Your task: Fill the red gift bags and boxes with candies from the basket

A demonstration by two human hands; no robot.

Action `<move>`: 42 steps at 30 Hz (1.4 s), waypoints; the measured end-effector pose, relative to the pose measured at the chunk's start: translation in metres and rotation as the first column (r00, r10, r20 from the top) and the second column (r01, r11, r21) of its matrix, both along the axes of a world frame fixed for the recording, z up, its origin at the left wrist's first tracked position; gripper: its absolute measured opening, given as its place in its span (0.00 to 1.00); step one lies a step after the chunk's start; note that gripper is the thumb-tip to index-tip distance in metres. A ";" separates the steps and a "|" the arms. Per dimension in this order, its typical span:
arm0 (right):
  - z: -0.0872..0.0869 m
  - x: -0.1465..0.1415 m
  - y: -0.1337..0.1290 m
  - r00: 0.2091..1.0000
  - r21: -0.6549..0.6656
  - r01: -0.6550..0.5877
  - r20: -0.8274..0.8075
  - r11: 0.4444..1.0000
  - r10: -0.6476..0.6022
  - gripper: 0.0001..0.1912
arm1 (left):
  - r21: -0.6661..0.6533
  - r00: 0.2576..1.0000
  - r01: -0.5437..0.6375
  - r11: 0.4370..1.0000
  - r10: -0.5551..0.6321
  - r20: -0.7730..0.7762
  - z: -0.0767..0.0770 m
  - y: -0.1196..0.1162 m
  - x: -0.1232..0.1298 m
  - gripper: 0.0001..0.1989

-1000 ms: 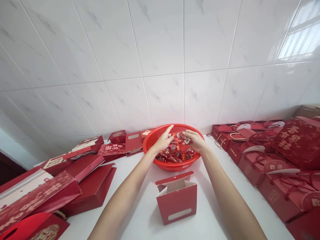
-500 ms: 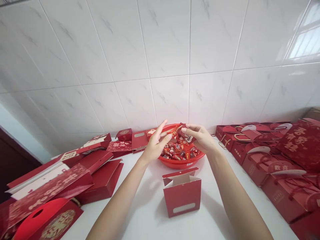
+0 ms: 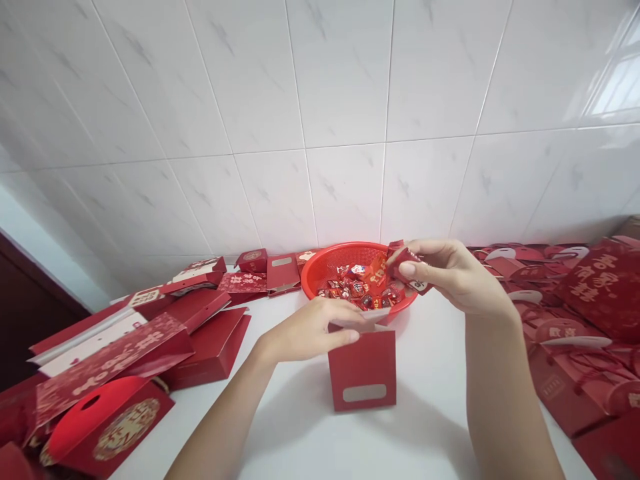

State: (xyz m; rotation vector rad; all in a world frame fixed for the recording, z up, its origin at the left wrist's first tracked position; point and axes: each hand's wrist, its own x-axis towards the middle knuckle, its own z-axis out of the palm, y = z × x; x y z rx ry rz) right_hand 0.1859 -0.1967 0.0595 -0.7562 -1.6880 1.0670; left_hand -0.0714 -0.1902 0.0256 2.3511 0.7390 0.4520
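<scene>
A small red gift box [image 3: 363, 377] stands upright on the white table with its top flaps raised. My left hand [image 3: 315, 327] is at its upper left corner, thumb on the front and fingers over the top edge. Between the thumb and fingers of my right hand [image 3: 445, 273] are dark red wrapped candies [image 3: 414, 272], held above the right rim of a basket. How many candies it holds I cannot tell. That red plastic basket [image 3: 320, 260], behind the box, contains many wrapped candies [image 3: 356, 288]. My left hand partly covers the box opening.
On the left lie flattened and folded red boxes [image 3: 205, 353] and a round-topped red box [image 3: 107, 427]. Rows of closed red boxes with handles [image 3: 565, 380] fill the right side, a red printed bag [image 3: 605, 287] among them. A tiled wall [image 3: 345, 193] rises behind.
My left hand has come from above the basket down to the box's top. My right hand has drawn the candies to the right, toward the basket's edge. The view has shifted slightly.
</scene>
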 end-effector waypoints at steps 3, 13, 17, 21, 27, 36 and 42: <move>0.003 0.001 -0.004 0.992 0.006 -0.038 0.124 0.999 0.037 0.11 | -0.080 0.986 -0.099 0.992 0.109 0.127 -0.012 0.014 0.003 0.14; -0.006 -0.022 0.006 0.920 0.015 -0.186 0.354 0.982 0.169 0.13 | -0.078 0.987 -0.111 0.991 0.120 0.109 -0.010 0.016 0.004 0.20; -0.012 -0.025 0.010 0.899 0.071 -0.146 0.426 0.987 0.102 0.10 | -0.123 0.982 -0.083 0.989 0.102 0.160 -0.015 0.024 0.003 0.15; -0.010 -0.024 0.009 0.891 0.106 -0.109 0.452 0.988 0.050 0.08 | -0.191 0.969 -0.127 0.973 0.163 0.187 -0.018 0.031 -0.002 0.19; -0.012 -0.027 0.012 0.848 0.080 -0.129 0.525 0.988 0.068 0.08 | -0.259 0.958 -0.113 0.959 0.175 0.228 -0.018 0.026 0.006 0.27; -0.011 -0.037 0.009 0.824 0.094 -0.118 0.565 0.989 0.045 0.08 | -0.274 0.963 -0.120 0.954 0.179 0.201 -0.024 0.032 0.007 0.25; -0.012 -0.037 0.009 0.790 0.083 -0.178 0.606 0.981 0.092 0.07 | -0.212 0.940 -0.156 0.965 0.211 0.268 -0.031 0.038 0.005 0.33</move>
